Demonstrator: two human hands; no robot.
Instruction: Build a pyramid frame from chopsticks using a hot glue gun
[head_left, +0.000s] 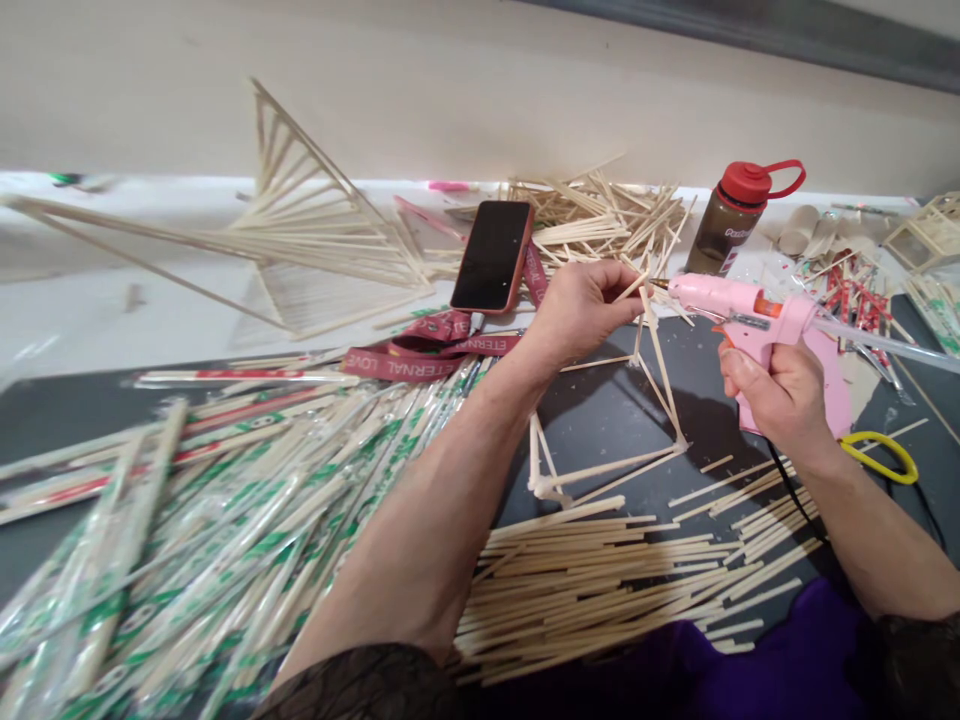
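Note:
My right hand [780, 390] is wrapped round the handle of a pink hot glue gun [720, 296], with a clear glue stick [892, 338] running out of its back. The nozzle points left, close to my left fingertips. My left hand [581, 305] pinches a thin wooden stick [634, 287] at the top of a small frame of glued sticks [615, 466]. Whitish glue blobs show at the frame's lower corners. Part of the frame lies hidden behind my left hand and forearm.
Loose sticks [600, 570] lie in front of the frame, wrapped chopsticks [247, 520] to the left. Behind are a phone [491, 255], a maroon lanyard [420, 350], a stick pile [592, 225], a red-capped bottle [731, 215] and a large stick structure [300, 235]. Yellow-handled scissors [881, 457] lie right.

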